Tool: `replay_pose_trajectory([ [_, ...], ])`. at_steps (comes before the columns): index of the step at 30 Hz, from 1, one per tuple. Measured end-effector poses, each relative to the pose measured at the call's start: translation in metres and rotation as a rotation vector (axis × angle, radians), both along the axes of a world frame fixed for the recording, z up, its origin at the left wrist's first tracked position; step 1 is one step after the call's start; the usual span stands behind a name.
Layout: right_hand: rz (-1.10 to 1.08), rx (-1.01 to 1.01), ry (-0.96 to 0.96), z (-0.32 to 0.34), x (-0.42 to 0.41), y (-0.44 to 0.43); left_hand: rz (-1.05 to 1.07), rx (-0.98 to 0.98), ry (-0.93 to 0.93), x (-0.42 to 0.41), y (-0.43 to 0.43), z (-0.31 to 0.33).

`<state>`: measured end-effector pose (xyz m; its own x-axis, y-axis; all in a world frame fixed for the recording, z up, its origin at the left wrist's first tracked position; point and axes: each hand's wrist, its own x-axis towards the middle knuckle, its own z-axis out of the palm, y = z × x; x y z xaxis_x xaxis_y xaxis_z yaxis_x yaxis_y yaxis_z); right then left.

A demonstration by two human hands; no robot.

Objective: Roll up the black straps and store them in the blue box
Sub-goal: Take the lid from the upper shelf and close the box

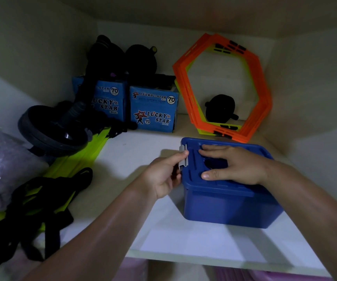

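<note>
Both hands are at the blue box (230,201), whose lid (196,157) is still on. The right hand (234,165) lies flat and open on top, pressing it down. The left hand (163,177) curls its fingers at the grey latch (183,158) on the box's near-left edge, thumb against the clip; releasing it looks like the step in hand. Lying loose and unrolled, the black straps (31,216) are well off to the left of the left hand, so that hand is the nearer one.
</note>
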<state>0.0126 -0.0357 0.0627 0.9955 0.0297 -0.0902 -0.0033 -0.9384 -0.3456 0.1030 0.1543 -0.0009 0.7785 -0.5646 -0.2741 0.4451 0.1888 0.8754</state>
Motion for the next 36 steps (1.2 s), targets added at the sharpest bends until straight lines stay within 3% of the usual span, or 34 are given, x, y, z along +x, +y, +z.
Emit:
replay_pose_trajectory([
  [9, 0.007, 0.001, 0.001, 0.000, 0.000, 0.000, 0.009, 0.048, -0.102, -0.007, -0.007, 0.010],
  [24, -0.001, 0.027, -0.007, -0.003, -0.001, 0.000, -0.048, -0.009, -0.060, -0.008, -0.004, 0.008],
  [36, 0.031, 0.015, -0.012, -0.004, -0.001, -0.003, -0.004, 0.068, -0.158, -0.012, -0.004, 0.007],
])
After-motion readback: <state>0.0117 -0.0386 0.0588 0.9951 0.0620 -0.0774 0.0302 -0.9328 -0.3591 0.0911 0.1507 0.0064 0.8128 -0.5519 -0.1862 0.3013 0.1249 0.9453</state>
